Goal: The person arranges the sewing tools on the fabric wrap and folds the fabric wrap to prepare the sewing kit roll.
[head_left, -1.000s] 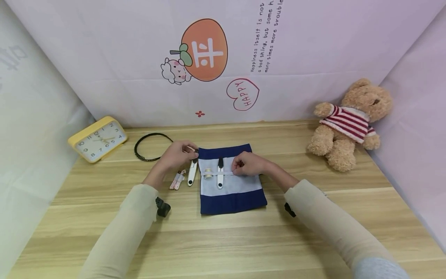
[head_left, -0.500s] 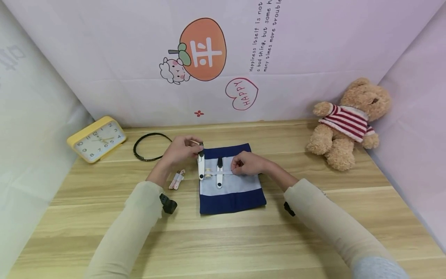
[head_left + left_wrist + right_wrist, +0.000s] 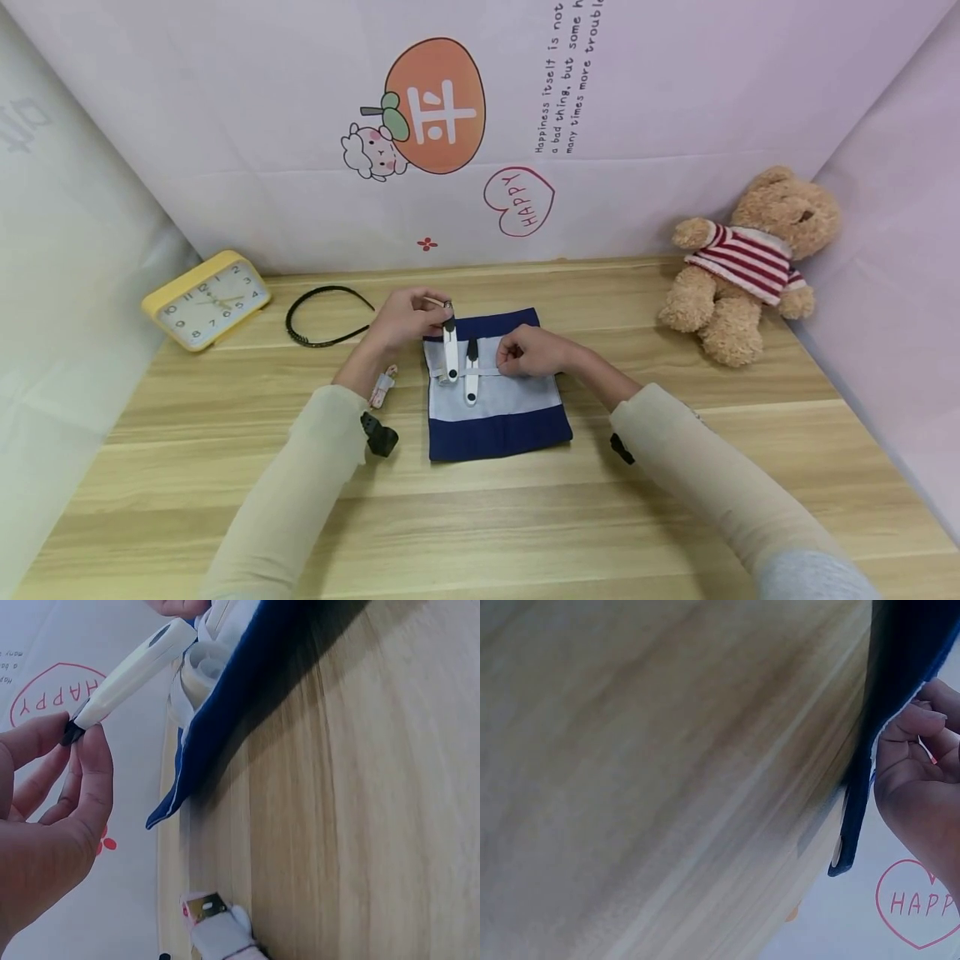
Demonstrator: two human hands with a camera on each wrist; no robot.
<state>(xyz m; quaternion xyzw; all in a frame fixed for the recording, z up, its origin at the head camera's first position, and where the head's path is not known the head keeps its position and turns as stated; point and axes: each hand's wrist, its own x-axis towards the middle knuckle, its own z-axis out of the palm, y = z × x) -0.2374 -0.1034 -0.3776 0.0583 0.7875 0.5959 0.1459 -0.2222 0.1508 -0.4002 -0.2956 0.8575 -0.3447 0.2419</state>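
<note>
In the head view, my left hand [image 3: 411, 317] pinches the black end of a slim white tool with a black tip [image 3: 452, 358]. The tool's white end hangs down over the left part of a navy and pale grey fabric roll [image 3: 502, 437]. My right hand [image 3: 528, 350] pinches a pale elastic band [image 3: 489, 372] that runs across the roll. A similar white tool [image 3: 472, 385] sits under that band. Beside it a small thread spool [image 3: 201, 671] is tucked in, mostly hidden behind the held tool in the head view.
A folded tape measure [image 3: 384, 387] lies left of the roll. Behind it are a black headband [image 3: 294, 332] and a yellow clock [image 3: 213, 300]. At the back right a teddy bear [image 3: 750, 258] leans near the wall. White printed cloth [image 3: 637, 208] encloses the wooden table [image 3: 480, 525].
My left hand has lifted the white tool off the table beside the roll and carried it right, over the spool. My right hand stays at the elastic band.
</note>
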